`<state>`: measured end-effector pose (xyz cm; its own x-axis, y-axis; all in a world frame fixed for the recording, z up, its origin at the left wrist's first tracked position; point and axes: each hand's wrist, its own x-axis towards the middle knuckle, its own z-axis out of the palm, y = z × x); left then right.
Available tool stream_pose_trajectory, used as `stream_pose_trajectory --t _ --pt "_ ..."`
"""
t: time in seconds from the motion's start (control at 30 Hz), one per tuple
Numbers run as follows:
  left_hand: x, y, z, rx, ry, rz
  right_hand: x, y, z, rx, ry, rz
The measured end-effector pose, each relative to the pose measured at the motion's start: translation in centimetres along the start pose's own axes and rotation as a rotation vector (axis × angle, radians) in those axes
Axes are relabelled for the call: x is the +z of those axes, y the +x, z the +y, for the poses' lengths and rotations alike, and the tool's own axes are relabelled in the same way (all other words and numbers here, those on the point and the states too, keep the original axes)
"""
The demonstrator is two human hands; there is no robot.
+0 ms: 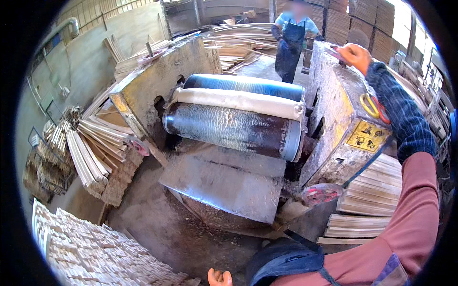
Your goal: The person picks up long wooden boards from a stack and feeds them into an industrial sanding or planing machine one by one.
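My right hand (355, 57), in an orange glove, is closed on a red handwheel (335, 52) on top of the machine's right side frame. The glove hides most of this wheel. Low at the bottom edge, only the fingers of my left hand (219, 277) show, also gloved in orange; they are bent and apart, with nothing visible between them. Between the side frames lie a dark, wet front roller (234, 126) and a bluish rear roller (243, 85). A thick band of whitish paste (238, 102) rests in the gap between them.
Below the rollers slopes a metal plate (224, 183). Red handwheels (317, 194) jut out low at the front. Wood strips (88, 148) lie stacked at left, with more strips (372, 190) at right and a large stack (95, 243) near left. Behind the machine stands a person in an apron (291, 43).
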<state>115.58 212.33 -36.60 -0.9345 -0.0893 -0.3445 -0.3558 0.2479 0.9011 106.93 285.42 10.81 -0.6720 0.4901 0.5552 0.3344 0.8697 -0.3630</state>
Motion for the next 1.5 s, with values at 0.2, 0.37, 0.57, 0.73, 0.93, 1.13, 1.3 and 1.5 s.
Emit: stream_pose_trajectory --t 0.2,0.37,0.57,0.73,0.93,1.13,1.3,1.5 --pt "-4.3 0.1 -1.0 -0.007 -0.025 0.039 0.2 0.1 0.2 -0.089 0.007 -0.086" --pt "-5.6 0.1 0.7 -0.001 -0.096 0.062 -1.5 -0.1 -7.7 -0.27 -0.658 -0.17" --pt "-7.8 -0.5 -1.9 0.025 -0.105 0.096 2.8 -9.1 -23.2 -0.734 -0.072 -0.328" --pt "-11.4 -2.9 -5.4 0.019 -0.168 0.175 8.9 -16.0 -30.1 -0.953 0.161 -0.58" --pt "-18.4 -7.6 -5.8 -0.325 -0.256 0.289 19.4 -26.3 -34.4 -0.852 0.307 -0.733" --pt "-22.1 -10.7 -5.3 -0.207 -0.067 0.297 28.1 -36.9 -31.6 -0.563 0.444 -1.055" --pt "-24.1 -10.1 -6.0 -0.128 -0.179 0.652 34.5 -42.5 -32.0 -0.44 0.404 -1.406" --pt "-26.8 -10.5 -10.4 0.069 -0.437 1.144 33.8 -43.7 -42.8 -0.589 0.498 -1.464"
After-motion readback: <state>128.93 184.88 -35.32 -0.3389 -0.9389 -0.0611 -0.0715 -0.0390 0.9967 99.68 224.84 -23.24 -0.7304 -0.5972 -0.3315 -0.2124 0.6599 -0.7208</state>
